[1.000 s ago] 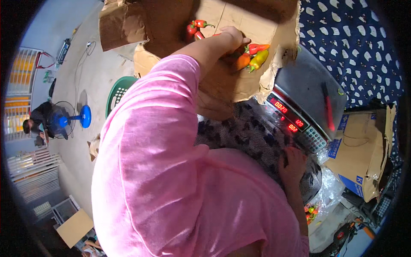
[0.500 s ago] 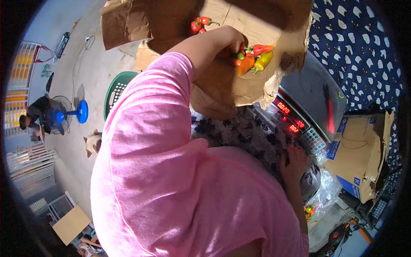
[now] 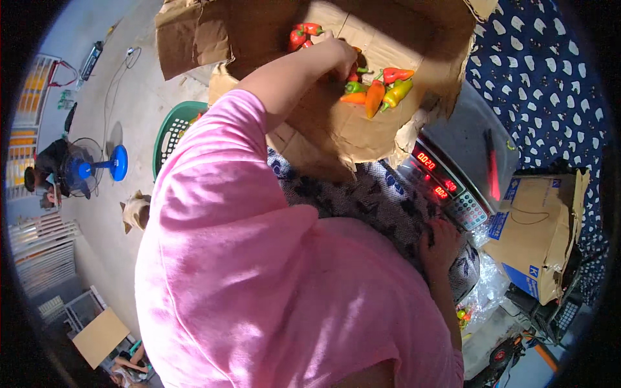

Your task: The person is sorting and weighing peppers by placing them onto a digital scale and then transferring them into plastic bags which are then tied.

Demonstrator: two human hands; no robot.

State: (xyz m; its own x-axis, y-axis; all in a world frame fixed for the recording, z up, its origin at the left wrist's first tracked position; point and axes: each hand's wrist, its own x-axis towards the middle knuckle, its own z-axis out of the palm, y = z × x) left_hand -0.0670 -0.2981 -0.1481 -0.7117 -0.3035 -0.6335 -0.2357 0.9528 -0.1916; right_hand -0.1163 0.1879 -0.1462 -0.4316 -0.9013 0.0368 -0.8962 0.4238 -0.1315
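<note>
My left hand (image 3: 339, 59) reaches into an open cardboard box (image 3: 323, 123), with its fingers curled in. A bit of orange and a bit of red show at the fingertips, but the hand hides what it grips. Just right of it lies a loose group of peppers: a red pepper (image 3: 396, 75), a yellow-green pepper (image 3: 396, 94) and an orange pepper (image 3: 374, 98) among several. More red peppers (image 3: 299, 39) lie left of the hand, against the box's far side. My right hand (image 3: 442, 244) rests on my patterned trouser leg, its fingers laid out and holding nothing.
Right of the box stands a digital scale (image 3: 446, 181) with lit red digits. Beyond are another cardboard box (image 3: 533, 226) and clear plastic wrap (image 3: 486, 291). A green basket (image 3: 169, 132) sits left, near a cat (image 3: 136, 211) and a blue fan (image 3: 118, 163); a person (image 3: 52, 169) is farther off.
My left hand has drawn away from the pepper group, up and to the left within the box. More of those peppers show, and the orange one has shifted slightly. My right hand stays put.
</note>
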